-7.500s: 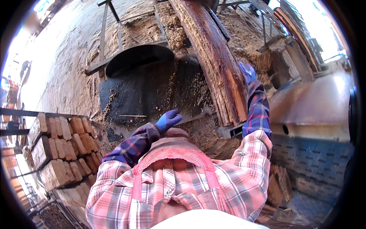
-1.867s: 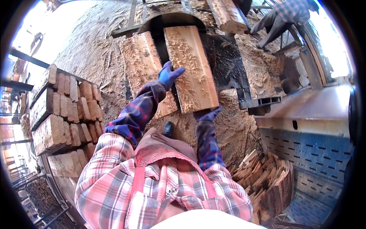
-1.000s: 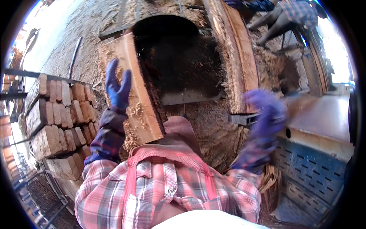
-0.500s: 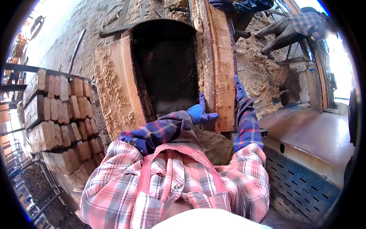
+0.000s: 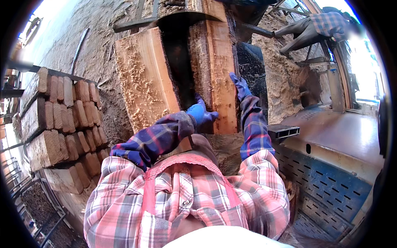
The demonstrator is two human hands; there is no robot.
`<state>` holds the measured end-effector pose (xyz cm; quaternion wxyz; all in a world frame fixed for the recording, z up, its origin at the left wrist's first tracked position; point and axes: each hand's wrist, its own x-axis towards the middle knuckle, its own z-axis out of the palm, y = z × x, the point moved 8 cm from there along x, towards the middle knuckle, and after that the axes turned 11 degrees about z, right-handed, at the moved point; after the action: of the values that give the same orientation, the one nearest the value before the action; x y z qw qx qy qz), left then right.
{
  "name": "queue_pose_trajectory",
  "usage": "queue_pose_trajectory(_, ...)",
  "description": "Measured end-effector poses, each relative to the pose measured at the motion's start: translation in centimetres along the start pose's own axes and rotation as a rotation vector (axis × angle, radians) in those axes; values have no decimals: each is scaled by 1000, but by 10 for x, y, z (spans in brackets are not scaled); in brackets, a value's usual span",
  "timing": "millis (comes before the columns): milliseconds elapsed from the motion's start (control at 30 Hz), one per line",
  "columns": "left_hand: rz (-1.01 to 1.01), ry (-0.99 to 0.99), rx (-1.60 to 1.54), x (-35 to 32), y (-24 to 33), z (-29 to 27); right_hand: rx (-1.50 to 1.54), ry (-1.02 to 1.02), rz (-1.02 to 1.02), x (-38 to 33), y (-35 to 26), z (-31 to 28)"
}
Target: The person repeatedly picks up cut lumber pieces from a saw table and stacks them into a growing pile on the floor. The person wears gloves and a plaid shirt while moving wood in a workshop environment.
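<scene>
A long, thick wooden slab with rough bark along its side lies lengthwise before me, and I hold its near end from both sides. My left hand, in a blue glove, is closed on its left edge. At the opposite edge, my right hand, also gloved, grips the side with a digit over the top. The fingers' undersides are hidden. A second slab, sprinkled with sawdust, lies to the left beneath my left forearm. Between the slabs is a narrowing dark gap.
Stacked timber blocks stand at left. A metal table with a slotted blue side is at right, near a rectangular metal tube. A person in a checked shirt bends at far right. Sawdust covers the ground.
The held slab has shifted left with both hands, narrowing the dark gap. A dark surface now shows on its right. The co-worker's gloved hand at the far end has left view.
</scene>
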<state>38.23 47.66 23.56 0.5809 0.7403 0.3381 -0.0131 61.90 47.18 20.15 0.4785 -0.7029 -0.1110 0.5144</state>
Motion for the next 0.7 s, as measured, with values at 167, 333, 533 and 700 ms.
queue_pose_trajectory(167,182,-67,-319,-8,-17,39,5,-252,96,-14,10,24)
queue_pose_trajectory(333,45,-287,-607,-85,10,109,-55,-259,-34,-107,15,-17)
queue_pose_trajectory(533,-233,-300,-1324,-110,-54,182,-197,181,-214,-313,133,-75)
queue_pose_trajectory(700,-226,-641,-1469,-145,61,266,191,699,-126,-499,230,-100)
